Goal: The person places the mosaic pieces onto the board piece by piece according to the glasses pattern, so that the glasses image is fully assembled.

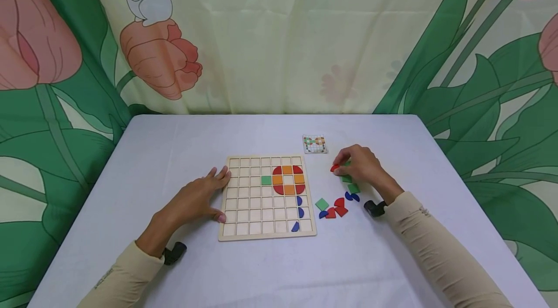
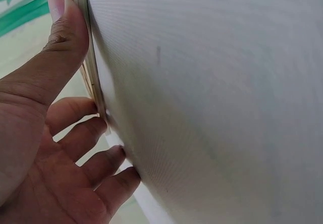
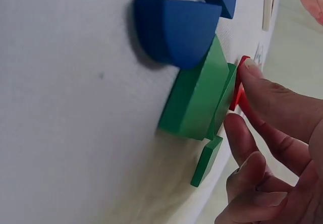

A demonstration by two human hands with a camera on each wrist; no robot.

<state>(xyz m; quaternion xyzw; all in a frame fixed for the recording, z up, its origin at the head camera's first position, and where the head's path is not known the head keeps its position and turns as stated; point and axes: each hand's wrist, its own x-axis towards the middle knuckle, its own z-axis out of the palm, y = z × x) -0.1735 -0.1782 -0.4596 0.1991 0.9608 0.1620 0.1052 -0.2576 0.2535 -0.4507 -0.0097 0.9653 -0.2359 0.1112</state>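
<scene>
A wooden grid board (image 1: 244, 238) lies on the table. My left hand (image 1: 198, 201) rests along its left side, fingers spread, with the thumb (image 2: 70, 32) touching the edge. On the board, red quarter-circle pieces and orange squares (image 1: 289, 190) form a ring, a green square (image 1: 266, 180) adjoins it, and blue half-circles (image 1: 301, 212) lie below. To the board's right, my right hand (image 1: 359, 165) pinches a red piece (image 3: 238, 82) between thumb and finger; its full shape is partly hidden. Green squares (image 3: 197, 100) sit just beneath that hand.
Loose red quarter-circles (image 1: 341, 211), a green square (image 1: 321, 204) and blue half-circles (image 3: 176, 30) lie right of the board. A small pattern card (image 1: 315, 144) lies behind them. A printed curtain (image 1: 279, 56) hangs at the table's far edge.
</scene>
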